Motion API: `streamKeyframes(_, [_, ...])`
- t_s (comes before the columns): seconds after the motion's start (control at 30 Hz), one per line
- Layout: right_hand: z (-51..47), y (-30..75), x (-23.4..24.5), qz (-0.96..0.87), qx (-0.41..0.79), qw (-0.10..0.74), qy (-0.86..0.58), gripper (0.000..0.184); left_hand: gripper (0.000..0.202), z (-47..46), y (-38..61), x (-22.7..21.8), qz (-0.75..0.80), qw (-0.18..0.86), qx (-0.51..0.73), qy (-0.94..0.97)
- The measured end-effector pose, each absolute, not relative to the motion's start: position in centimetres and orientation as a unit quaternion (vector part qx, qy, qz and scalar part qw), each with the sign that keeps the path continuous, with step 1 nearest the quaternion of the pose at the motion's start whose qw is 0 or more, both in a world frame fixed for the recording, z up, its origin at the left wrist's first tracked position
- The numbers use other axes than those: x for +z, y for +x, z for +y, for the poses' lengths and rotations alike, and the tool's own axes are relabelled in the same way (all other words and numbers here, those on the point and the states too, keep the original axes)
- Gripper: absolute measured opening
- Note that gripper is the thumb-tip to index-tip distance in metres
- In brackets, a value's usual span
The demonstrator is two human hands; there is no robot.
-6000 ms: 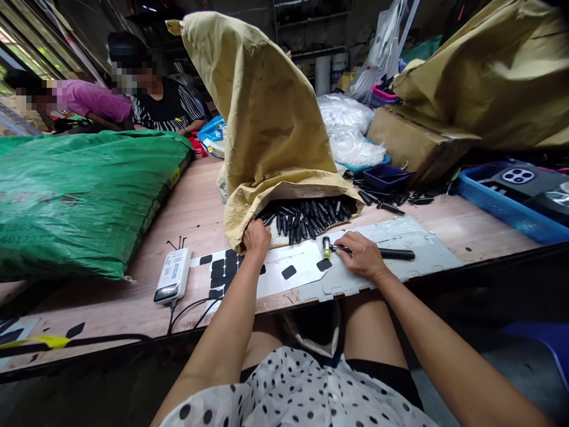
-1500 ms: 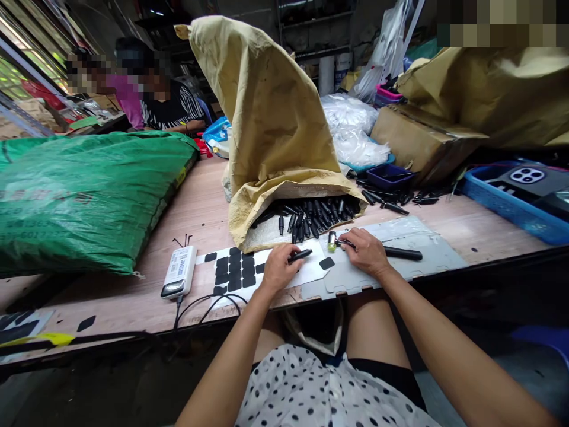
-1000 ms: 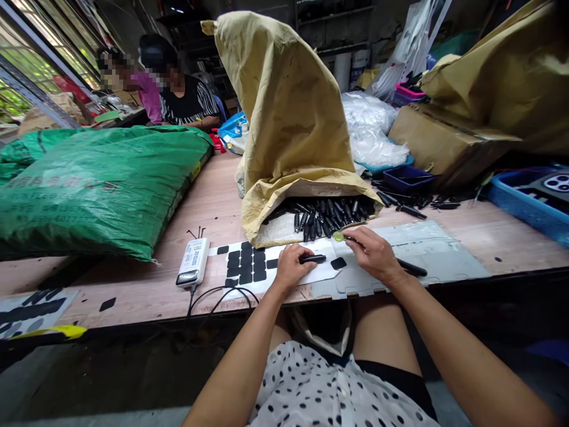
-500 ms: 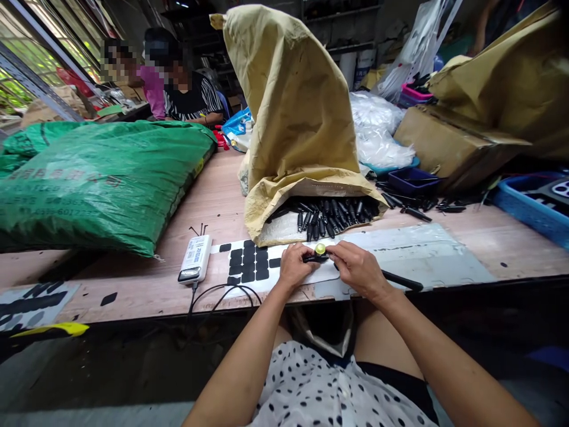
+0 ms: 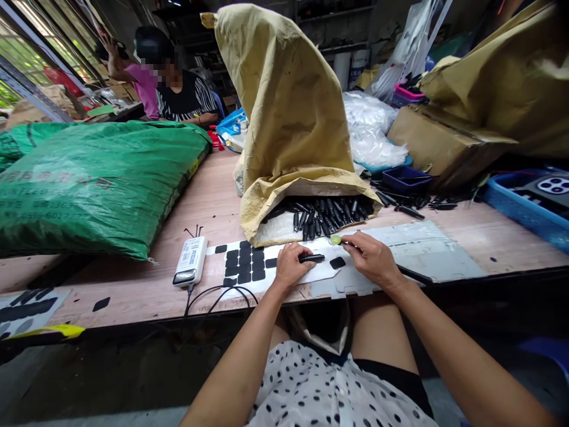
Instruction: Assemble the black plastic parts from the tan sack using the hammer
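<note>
My left hand point(image 5: 290, 265) is closed on a short black stick-shaped part point(image 5: 311, 258), holding it level over a white backing sheet point(image 5: 271, 267) that carries black pads point(image 5: 243, 266). My right hand point(image 5: 372, 259) grips a thin black-handled tool point(image 5: 411, 274) with a yellow-green tip point(image 5: 335, 239), raised just right of the part. A single black pad point(image 5: 337, 262) lies between the hands. Behind them a tan paper sack point(image 5: 288, 118) spills several black parts point(image 5: 326, 212) onto the wooden table point(image 5: 204, 196).
A white power bank point(image 5: 188, 268) with a black cable lies left of the sheet. A big green sack point(image 5: 89, 178) fills the left side. Cardboard box point(image 5: 438, 145), blue trays point(image 5: 524, 204) and loose black parts sit at the right. Two people sit at the far left.
My left hand left the sack mouth and brought a black part to the sheet. Half a second ago the tool tip touched the part; now my right hand has drawn it back to the right.
</note>
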State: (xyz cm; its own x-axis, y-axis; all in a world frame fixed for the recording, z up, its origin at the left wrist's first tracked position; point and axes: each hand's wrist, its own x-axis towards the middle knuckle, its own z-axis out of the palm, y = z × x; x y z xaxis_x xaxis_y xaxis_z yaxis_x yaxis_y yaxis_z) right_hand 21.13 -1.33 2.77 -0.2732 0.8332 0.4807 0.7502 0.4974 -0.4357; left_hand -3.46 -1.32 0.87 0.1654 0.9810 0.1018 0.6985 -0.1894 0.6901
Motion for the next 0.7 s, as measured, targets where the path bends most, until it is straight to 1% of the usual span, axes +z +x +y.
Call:
streamKeyframes(0.1, [-0.2, 23.0, 1.7, -0.809, 0.036, 0.305, -0.501, 0.023, 0.019, -1.4, -3.5, 1.0, 0.586, 0.260, 0.275, 0.717])
streamKeyframes(0.2, [0.6, 24.3, 0.6, -0.835, 0.036, 0.278, -0.474, 0.021, 0.020, -1.5, -3.5, 0.9, 0.584, 0.262, 0.278, 0.716])
streamKeyframes(0.43, [1.0, 24.5, -0.5, -0.835, 0.008, 0.284, -0.472, 0.018, 0.023, -1.7, -3.6, 1.1, 0.580, 0.259, 0.282, 0.719])
streamKeyframes(0.7, [0.9, 24.3, -0.7, -0.828, -0.013, 0.266, -0.493, 0.016, 0.023, -1.7, -3.5, 1.0, 0.579, 0.246, 0.275, 0.727])
